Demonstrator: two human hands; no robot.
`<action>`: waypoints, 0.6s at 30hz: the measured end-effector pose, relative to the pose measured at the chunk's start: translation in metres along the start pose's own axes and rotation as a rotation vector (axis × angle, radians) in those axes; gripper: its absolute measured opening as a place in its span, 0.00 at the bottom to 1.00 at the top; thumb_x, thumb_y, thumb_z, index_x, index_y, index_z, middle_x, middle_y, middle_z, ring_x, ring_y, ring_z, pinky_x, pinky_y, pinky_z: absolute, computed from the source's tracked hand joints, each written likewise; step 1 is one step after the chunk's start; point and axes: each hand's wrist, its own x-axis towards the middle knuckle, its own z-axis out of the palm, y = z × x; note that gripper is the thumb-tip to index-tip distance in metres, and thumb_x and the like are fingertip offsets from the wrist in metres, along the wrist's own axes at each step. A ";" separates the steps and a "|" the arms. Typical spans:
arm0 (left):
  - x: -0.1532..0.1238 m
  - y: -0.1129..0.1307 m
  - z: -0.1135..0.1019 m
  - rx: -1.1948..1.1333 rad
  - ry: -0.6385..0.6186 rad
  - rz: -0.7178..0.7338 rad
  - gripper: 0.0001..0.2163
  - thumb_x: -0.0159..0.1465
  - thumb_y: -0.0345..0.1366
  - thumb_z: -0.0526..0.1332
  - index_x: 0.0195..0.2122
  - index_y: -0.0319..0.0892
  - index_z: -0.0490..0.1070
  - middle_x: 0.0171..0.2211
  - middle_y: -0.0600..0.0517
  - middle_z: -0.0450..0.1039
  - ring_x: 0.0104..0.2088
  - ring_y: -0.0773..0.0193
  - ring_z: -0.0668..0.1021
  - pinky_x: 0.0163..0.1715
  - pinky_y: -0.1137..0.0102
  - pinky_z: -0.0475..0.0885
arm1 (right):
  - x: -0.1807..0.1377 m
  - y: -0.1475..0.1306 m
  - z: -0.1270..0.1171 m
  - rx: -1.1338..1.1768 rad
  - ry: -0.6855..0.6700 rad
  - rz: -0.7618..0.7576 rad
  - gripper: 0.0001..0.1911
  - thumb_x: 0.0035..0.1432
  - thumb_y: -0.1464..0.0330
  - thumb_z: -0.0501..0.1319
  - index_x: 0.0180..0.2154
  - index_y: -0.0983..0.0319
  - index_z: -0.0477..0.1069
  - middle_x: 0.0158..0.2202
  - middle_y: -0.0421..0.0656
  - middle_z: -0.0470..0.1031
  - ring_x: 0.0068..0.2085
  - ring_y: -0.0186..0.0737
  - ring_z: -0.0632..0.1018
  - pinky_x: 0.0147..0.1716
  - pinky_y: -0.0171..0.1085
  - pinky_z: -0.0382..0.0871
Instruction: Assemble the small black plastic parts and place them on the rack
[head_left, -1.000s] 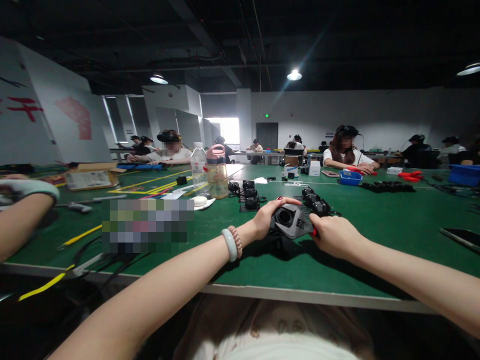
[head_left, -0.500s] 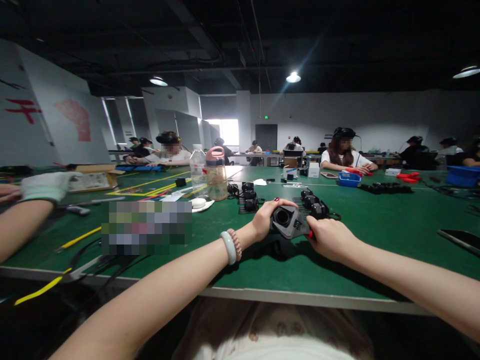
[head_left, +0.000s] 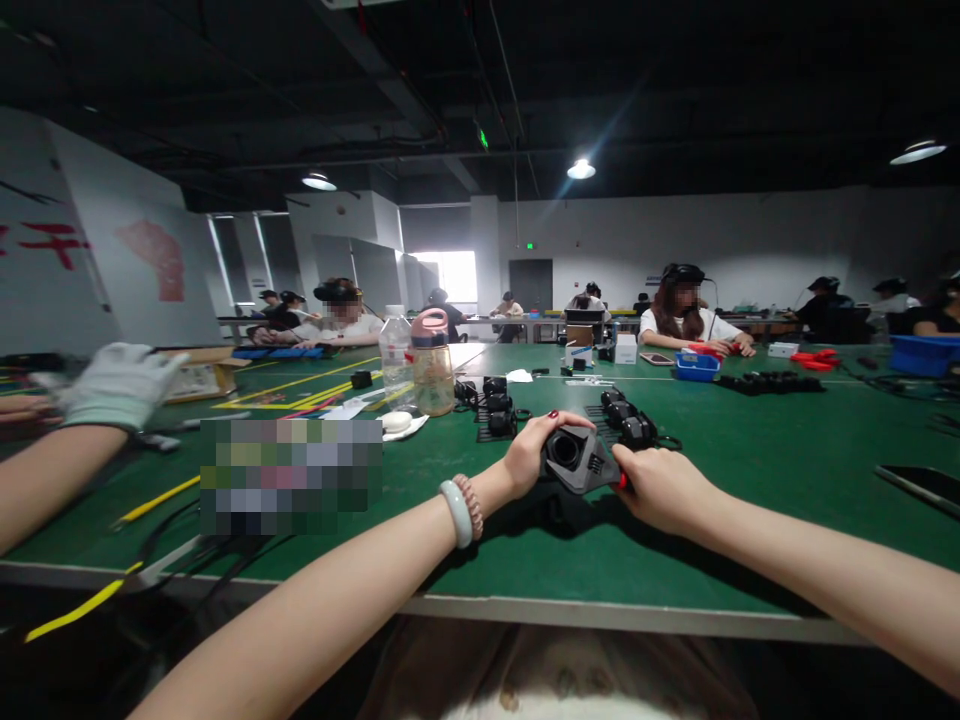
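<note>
My right hand [head_left: 664, 485] is closed round the handle of an adjustable wrench [head_left: 587, 472], with a bit of red showing at the grip. The wrench's grey jaws sit around a round black part [head_left: 563, 449] with a hollow centre. Holding that part from the left is my left hand [head_left: 529, 452], its thumb or finger lying over the top. Much of the black part is hidden behind the wrench and the fingers. Both hands are raised slightly over the green table [head_left: 480, 560]. Behind them lie black parts in two groups, one to the left [head_left: 498, 405] and one to the right [head_left: 628, 418].
A pink-lidded bottle [head_left: 432, 370] and a clear bottle [head_left: 396, 360] stand left of centre. A co-worker's gloved hand [head_left: 120, 385] is at the far left, near cables. A blue tray [head_left: 696, 366] stands further back; a phone [head_left: 921, 486] lies at right.
The view has tilted up slightly, so the table appears lower. My hands keep nearly the same hold on wrench and part. The co-worker's gloved hand at left has moved.
</note>
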 end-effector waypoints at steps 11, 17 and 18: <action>0.004 0.002 -0.007 0.002 0.066 0.014 0.20 0.58 0.41 0.43 0.33 0.34 0.70 0.33 0.48 0.72 0.36 0.61 0.71 0.39 0.69 0.64 | 0.002 0.009 -0.009 -0.029 -0.067 0.058 0.10 0.51 0.66 0.50 0.36 0.63 0.60 0.31 0.49 0.72 0.32 0.45 0.74 0.27 0.36 0.60; 0.009 -0.007 -0.022 -0.061 0.062 -0.090 0.19 0.57 0.44 0.44 0.35 0.36 0.66 0.22 0.50 0.68 0.21 0.64 0.72 0.21 0.70 0.66 | 0.005 0.038 -0.003 -0.064 0.022 0.134 0.10 0.52 0.64 0.47 0.36 0.61 0.60 0.30 0.47 0.72 0.31 0.44 0.74 0.26 0.35 0.59; 0.010 -0.010 -0.025 -0.037 0.053 -0.089 0.18 0.57 0.44 0.45 0.35 0.36 0.66 0.22 0.51 0.68 0.21 0.65 0.72 0.20 0.71 0.65 | 0.007 0.045 0.000 -0.070 0.039 0.158 0.11 0.52 0.64 0.46 0.36 0.61 0.60 0.30 0.46 0.72 0.31 0.43 0.74 0.26 0.35 0.59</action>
